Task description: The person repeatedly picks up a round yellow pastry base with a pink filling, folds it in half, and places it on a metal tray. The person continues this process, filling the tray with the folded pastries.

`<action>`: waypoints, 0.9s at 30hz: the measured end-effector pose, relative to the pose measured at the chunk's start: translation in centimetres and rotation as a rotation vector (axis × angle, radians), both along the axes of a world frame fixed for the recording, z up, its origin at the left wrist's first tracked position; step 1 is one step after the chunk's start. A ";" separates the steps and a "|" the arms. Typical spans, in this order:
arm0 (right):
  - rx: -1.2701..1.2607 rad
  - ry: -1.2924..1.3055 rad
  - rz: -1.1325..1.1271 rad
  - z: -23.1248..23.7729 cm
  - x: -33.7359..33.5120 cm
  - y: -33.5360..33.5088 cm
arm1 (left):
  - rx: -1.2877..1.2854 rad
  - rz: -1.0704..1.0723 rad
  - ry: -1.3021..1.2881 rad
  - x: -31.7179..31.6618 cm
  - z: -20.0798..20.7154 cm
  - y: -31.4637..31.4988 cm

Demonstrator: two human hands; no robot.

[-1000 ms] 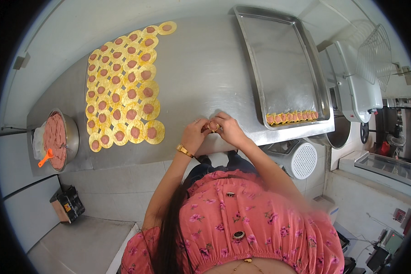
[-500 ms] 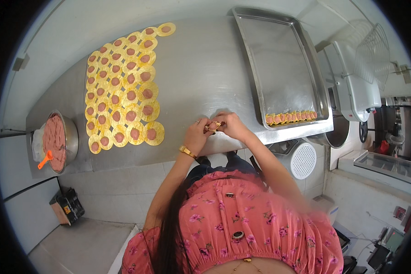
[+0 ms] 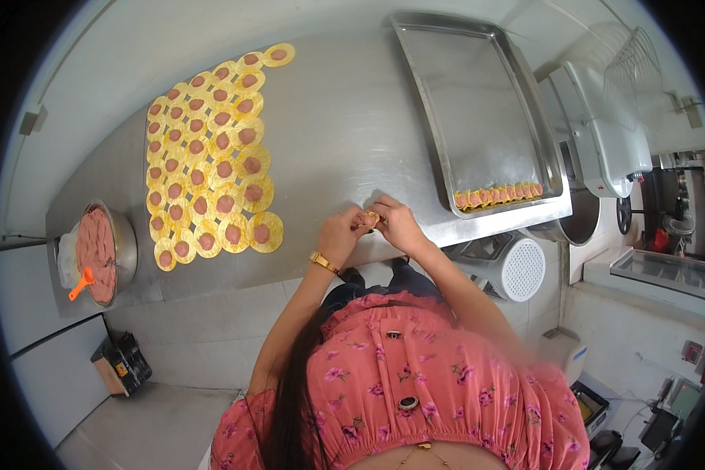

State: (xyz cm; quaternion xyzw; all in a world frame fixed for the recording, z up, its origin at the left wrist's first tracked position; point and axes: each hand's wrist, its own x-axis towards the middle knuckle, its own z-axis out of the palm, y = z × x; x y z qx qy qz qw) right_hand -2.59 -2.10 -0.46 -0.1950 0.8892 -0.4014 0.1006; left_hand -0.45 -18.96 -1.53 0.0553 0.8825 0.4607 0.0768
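Observation:
Over the near edge of the steel table (image 3: 333, 117), my left hand (image 3: 340, 237) and my right hand (image 3: 399, 229) meet, fingers closed around one small dumpling (image 3: 370, 220) with a yellow wrapper and pink meat filling. The fingertips cover much of it. To the left lie several round yellow wrappers (image 3: 263, 219) in overlapping rows, each with a lump of pink meat at its centre. On the right, a metal tray (image 3: 424, 110) holds a single row of folded dumplings (image 3: 499, 196) along its near end.
A steel bowl of pink minced meat (image 3: 98, 247), with an orange scoop (image 3: 81, 283) in it, stands at the table's left end. Right of the tray are a white machine (image 3: 603, 145) and a large metal pot (image 3: 583, 219). Below the table's right end sits a white perforated round thing (image 3: 523, 269).
The wrapper between my fingers looks more gathered around its filling, and less of its yellow rim shows. My hands stay in nearly the same place. The whole view has tilted slightly.

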 end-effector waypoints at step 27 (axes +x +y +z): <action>-0.044 0.197 0.025 -0.2 -0.6 -0.1 | 0.093 0.010 0.044 0.0 -1.2 -0.3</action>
